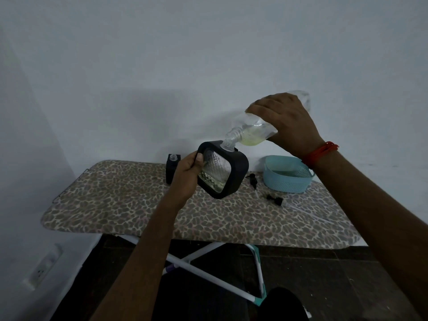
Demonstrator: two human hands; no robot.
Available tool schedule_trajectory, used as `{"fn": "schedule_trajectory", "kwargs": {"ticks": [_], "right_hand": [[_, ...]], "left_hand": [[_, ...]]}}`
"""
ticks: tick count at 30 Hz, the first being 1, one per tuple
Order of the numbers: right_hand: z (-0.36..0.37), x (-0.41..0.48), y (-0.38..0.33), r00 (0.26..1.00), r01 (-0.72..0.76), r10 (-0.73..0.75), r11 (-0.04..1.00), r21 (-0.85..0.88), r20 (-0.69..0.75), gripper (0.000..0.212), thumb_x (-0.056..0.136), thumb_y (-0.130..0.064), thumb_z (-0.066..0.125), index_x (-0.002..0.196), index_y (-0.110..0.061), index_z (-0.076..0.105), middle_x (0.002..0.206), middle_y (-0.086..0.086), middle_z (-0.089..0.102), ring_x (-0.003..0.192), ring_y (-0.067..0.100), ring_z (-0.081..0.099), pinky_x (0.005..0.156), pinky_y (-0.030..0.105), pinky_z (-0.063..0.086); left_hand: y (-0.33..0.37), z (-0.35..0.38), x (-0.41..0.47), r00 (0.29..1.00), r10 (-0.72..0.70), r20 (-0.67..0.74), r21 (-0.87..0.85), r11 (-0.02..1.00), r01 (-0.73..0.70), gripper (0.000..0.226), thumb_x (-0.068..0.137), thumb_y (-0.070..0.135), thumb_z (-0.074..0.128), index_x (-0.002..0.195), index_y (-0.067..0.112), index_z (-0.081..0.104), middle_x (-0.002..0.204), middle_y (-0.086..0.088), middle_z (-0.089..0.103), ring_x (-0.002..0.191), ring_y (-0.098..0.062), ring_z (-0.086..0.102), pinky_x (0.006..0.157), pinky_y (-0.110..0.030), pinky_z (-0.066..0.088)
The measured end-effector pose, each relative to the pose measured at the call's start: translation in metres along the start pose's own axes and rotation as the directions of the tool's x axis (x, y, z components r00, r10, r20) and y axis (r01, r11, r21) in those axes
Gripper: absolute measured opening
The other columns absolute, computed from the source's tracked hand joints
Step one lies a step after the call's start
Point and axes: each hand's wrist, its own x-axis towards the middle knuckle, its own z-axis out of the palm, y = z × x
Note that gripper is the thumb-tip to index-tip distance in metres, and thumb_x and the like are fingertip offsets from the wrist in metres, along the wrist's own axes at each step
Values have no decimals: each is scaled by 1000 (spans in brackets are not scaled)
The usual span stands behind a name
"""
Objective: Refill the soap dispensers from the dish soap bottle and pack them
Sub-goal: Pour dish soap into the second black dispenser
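My left hand (188,173) grips a square soap dispenser (223,170) with a black frame and patterned clear glass, tilted above the board. A little pale liquid lies in its lower corner. My right hand (286,122) holds a clear dish soap bottle (251,129) tipped down, its threaded neck touching the dispenser's open mouth. Yellow-green soap pools near the bottle's neck. A second black dispenser (172,166) stands uncapped behind my left hand. Two black pump heads (253,179) (275,200) lie on the board to the right.
The ironing board (120,202) has a leopard-print cover and stands against a white wall. A light blue plastic basket (287,174) sits at its far right. White crossed legs show beneath. A wall socket (41,272) is low on the left.
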Motion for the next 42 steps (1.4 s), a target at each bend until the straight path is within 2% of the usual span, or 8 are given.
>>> {"fn": "schedule_trajectory", "kwargs": {"ticks": [7, 13, 19, 26, 30, 35, 42], "right_hand": [[-1, 0, 1, 1000, 12, -12, 1000, -11, 11, 41, 88, -19, 71, 129, -19, 63, 127, 2, 65, 116, 28, 59, 101, 43, 39], [-3, -1, 1, 1000, 15, -15, 1000, -17, 0, 39, 90, -20, 70, 128, -19, 63, 126, 2, 65, 115, 28, 59, 101, 44, 39], [-5, -1, 1, 1000, 19, -19, 1000, -16, -10, 37, 91, -21, 68, 128, -17, 64, 126, 3, 66, 115, 28, 59, 101, 42, 37], [-7, -2, 0, 1000, 22, -22, 1000, -16, -1, 37, 92, -23, 67, 129, -18, 63, 127, 2, 65, 117, 28, 58, 102, 42, 37], [-8, -2, 0, 1000, 21, -21, 1000, -21, 1, 39, 92, -23, 68, 130, -18, 63, 128, 3, 65, 117, 28, 58, 102, 43, 37], [-9, -2, 0, 1000, 31, -30, 999, -32, 8, 39, 92, -21, 68, 130, -18, 62, 128, 3, 64, 117, 29, 59, 102, 44, 37], [-11, -1, -3, 999, 43, -43, 998, -41, -7, 35, 94, -22, 66, 129, -17, 63, 126, 3, 65, 115, 30, 60, 100, 44, 38]], "left_hand": [[-2, -1, 1, 1000, 0, 1, -1, 1000, 0, 32, 106, 22, 35, 109, 8, 64, 98, 0, 69, 92, -4, 65, 82, -20, 52], [0, 1, -1, 1000, -4, 5, 1, 1000, 4, 33, 106, 21, 34, 113, 7, 63, 100, 4, 69, 93, 0, 65, 81, -18, 50], [-2, 0, 0, 1000, -6, 11, 22, 1000, 6, 38, 106, 25, 35, 120, 2, 62, 108, -3, 70, 104, -14, 65, 91, -27, 52], [-2, 0, -2, 1000, -4, 8, 25, 1000, 4, 37, 106, 24, 35, 118, 2, 63, 105, -4, 69, 101, -14, 65, 90, -29, 51], [-1, 1, -3, 1000, -9, 4, 16, 1000, 9, 38, 106, 24, 35, 119, 0, 62, 105, -4, 70, 100, -11, 65, 88, -25, 51], [-4, 0, -1, 1000, -7, 0, 16, 1000, 7, 40, 106, 26, 36, 120, 0, 62, 111, -12, 70, 107, -23, 65, 94, -35, 51], [-4, 1, -3, 1000, -1, 12, 11, 1000, 1, 36, 106, 21, 34, 112, -1, 62, 97, -1, 68, 92, -7, 64, 83, -23, 50]]}}
